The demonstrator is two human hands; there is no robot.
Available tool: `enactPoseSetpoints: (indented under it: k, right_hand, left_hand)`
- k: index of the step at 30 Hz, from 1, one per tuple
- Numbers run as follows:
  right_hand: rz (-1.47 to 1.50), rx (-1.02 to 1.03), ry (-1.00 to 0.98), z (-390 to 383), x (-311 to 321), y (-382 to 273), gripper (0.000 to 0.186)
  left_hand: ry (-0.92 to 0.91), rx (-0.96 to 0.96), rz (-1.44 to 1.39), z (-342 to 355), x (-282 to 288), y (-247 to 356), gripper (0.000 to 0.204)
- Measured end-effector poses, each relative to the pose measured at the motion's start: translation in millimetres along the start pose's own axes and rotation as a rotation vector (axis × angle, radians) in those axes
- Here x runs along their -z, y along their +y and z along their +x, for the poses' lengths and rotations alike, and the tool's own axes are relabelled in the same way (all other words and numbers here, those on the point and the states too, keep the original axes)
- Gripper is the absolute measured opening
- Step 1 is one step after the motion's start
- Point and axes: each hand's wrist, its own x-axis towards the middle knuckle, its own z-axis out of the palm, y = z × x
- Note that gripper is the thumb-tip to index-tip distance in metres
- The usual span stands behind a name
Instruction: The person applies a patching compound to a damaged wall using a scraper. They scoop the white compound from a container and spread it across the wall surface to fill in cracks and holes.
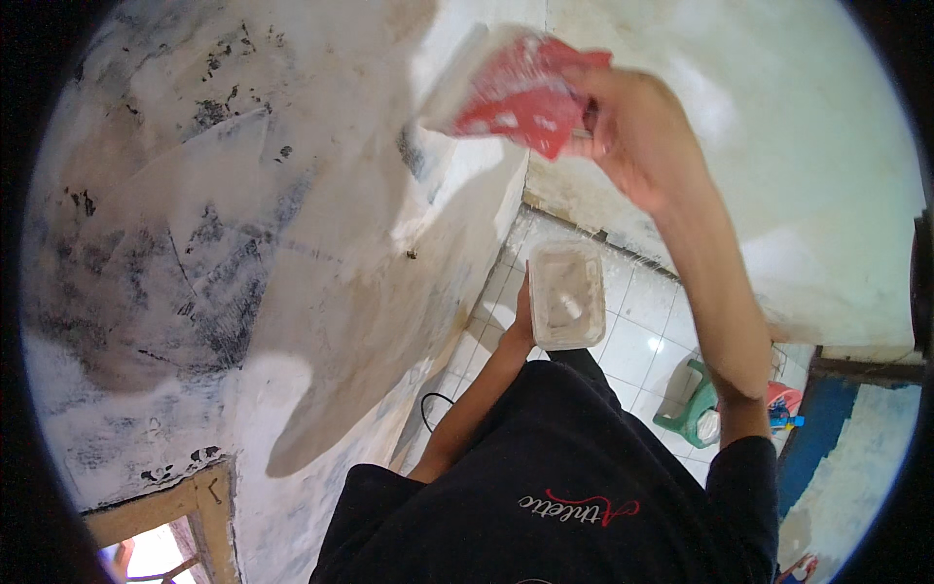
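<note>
My right hand (628, 127) is raised at the top of the view, closed on a red putty spreader (520, 92) smeared with white. The spreader's pale edge lies at or very near the patchy wall (331, 195); motion blur hides whether it touches. Lower down, my left hand (525, 310) grips the side of a clear plastic tub (538, 292), its fingers mostly hidden behind it. Some whitish putty (571, 310) sits inside the tub.
A pale green wall (798, 175) meets the patchy one at a corner. White floor tiles (642, 297) lie below, with a green container (693, 404) and a red object (783, 399) by my right arm. A black cable (428, 404) curves near my left forearm. A wooden frame (214, 506) stands lower left.
</note>
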Motion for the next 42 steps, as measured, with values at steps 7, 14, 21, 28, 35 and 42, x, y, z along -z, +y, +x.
enactPoseSetpoints:
  k: [7, 14, 21, 28, 35, 42]
  right_hand:
    - [-0.165, -0.289, 0.018, -7.3, 10.9, 108.4, 0.021]
    - [0.103, -0.258, -0.108, 34.9, -24.3, 67.0, 0.021]
    - [0.088, 0.033, -0.011, -5.4, -1.4, -7.9, 0.025]
    - [-0.264, -0.101, 0.046, -18.6, 13.9, 122.0, 0.021]
    - [-0.681, 0.667, 0.118, -61.1, -65.6, 187.2, 0.046]
    - [-0.681, 0.238, 0.291, -36.5, -3.5, 149.1, 0.048]
  left_hand:
    - [-0.082, -0.059, -0.110, 0.8, 3.0, -2.3, 0.074]
    - [-0.028, -0.021, -0.071, -2.3, -8.3, 4.5, 0.075]
    - [-0.039, -0.002, -0.031, -0.7, 3.6, 1.3, 0.076]
    - [-0.077, 0.013, -0.126, 4.3, 7.5, 4.1, 0.077]
    - [-0.009, -0.001, -0.075, -4.2, 10.2, 5.2, 0.076]
    - [0.022, 0.000, -0.043, 6.4, 12.1, -0.6, 0.075]
